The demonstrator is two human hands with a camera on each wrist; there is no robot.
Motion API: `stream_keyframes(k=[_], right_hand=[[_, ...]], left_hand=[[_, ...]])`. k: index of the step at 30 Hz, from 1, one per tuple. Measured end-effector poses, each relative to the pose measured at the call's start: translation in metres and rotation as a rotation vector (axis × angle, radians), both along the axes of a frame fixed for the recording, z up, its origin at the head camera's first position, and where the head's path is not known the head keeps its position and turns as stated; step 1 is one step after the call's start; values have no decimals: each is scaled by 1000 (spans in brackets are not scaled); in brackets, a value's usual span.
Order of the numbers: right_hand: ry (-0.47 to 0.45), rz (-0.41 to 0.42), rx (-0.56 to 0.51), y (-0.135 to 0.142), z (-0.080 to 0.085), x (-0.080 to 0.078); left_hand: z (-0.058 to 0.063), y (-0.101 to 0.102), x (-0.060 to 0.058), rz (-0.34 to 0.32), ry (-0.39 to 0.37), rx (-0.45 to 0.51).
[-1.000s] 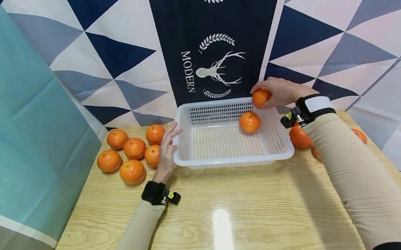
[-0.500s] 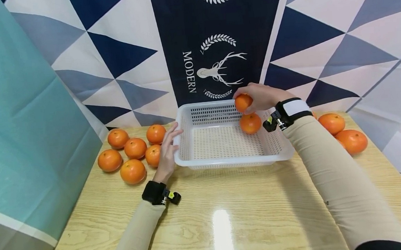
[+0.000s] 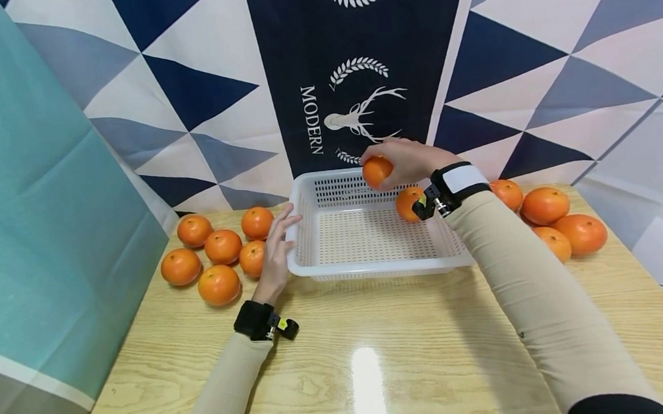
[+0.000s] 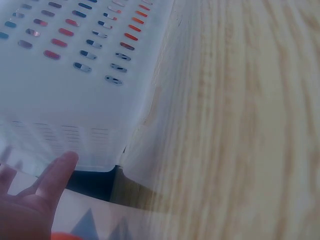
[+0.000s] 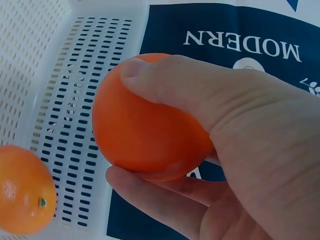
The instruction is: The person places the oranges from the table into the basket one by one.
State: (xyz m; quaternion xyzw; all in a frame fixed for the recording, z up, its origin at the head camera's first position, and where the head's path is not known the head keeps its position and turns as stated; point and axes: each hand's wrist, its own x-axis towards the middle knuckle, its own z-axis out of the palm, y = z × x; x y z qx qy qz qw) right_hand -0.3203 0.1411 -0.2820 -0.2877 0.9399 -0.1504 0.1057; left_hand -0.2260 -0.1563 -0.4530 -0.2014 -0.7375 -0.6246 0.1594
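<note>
In the head view my right hand (image 3: 408, 160) holds an orange (image 3: 376, 172) over the back rim of a white plastic basket (image 3: 371, 267). The right wrist view shows the thumb on one side of this orange (image 5: 145, 125) and the fingers on the other. Inside the basket, towards its right, lies another orange (image 3: 406, 204), partly covered by the wrist camera. My left hand (image 3: 274, 257) rests against the basket's left rim with its fingers extended. In the left wrist view those fingers (image 4: 56, 177) touch the basket's slotted wall.
Several oranges (image 3: 223, 246) lie on the wooden table (image 3: 319, 351) left of the basket. Several more oranges (image 3: 546, 206) are on its right, partly behind the right sleeve. A patterned cloth (image 3: 203, 67) hangs directly behind the basket; a teal cloth (image 3: 32, 191) hangs at the left.
My right hand has carried its orange leftwards, from the basket's back right corner to about the middle of the back rim. The left hand and the basket have stayed in place.
</note>
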Motion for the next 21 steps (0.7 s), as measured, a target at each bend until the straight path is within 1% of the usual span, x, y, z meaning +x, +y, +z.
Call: stream_keyframes(k=[2, 6, 8, 10, 15, 16, 21], right_hand=[[-4, -1, -2, -2, -1, 0], [3, 11, -8, -4, -5, -2], [14, 18, -15, -5, -9, -4], [30, 23, -28, -7, -12, -6], [53, 4, -34, -13, -22, -9], [52, -4, -30, -14, -24, -9], [20, -13, -24, -16, -37, -12]], left_hand=[[6, 1, 4, -9, -6, 1], [24, 3, 15, -25, -24, -15], [28, 3, 19, -26, -34, -22], [25, 2, 16, -24, -37, -22], [4, -1, 2, -14, -17, -7], [1, -2, 0, -11, -14, -6], [-4, -2, -3, -6, -1, -7]])
